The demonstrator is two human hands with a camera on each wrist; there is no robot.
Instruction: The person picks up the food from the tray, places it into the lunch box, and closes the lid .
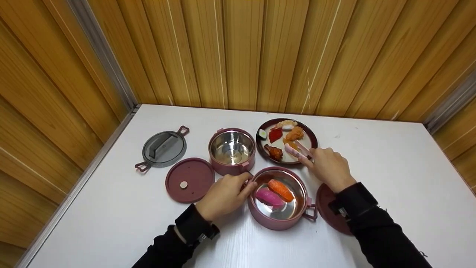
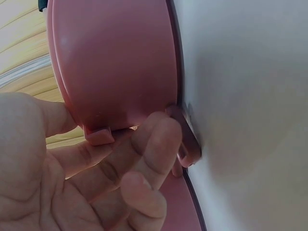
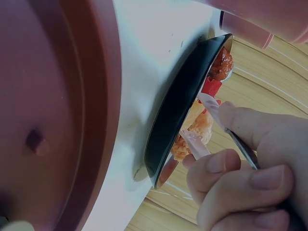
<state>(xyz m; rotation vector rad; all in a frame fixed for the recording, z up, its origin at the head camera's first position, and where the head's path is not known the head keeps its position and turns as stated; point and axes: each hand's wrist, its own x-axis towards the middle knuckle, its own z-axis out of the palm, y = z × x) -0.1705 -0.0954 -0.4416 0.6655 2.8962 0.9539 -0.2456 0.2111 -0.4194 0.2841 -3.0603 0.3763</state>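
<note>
My left hand [image 1: 227,195] grips the left side of a pink steel-lined pot [image 1: 273,223], thumb at the rim, fingers by its side handle [image 2: 187,144]. Inside the pot lie a magenta sushi piece [image 1: 268,197] and an orange sushi piece [image 1: 281,190]. In my right hand [image 1: 332,168] are tongs [image 3: 210,106] with pale pink tips, reaching over a dark-rimmed plate [image 1: 315,143]. The tips straddle a yellow-orange food piece [image 3: 192,115]. Around it on the plate are a chicken drumstick [image 1: 274,152], a red piece [image 1: 275,134] and a fried piece [image 1: 295,133].
Behind the gripped pot stands a second pot [image 1: 231,147] with nothing in it. To the left lie a maroon lid [image 1: 197,178] and a grey lid [image 1: 163,149] with handles. Another maroon lid [image 1: 331,214] is partly under my right forearm. Wood-look panels [image 1: 241,56] border the table.
</note>
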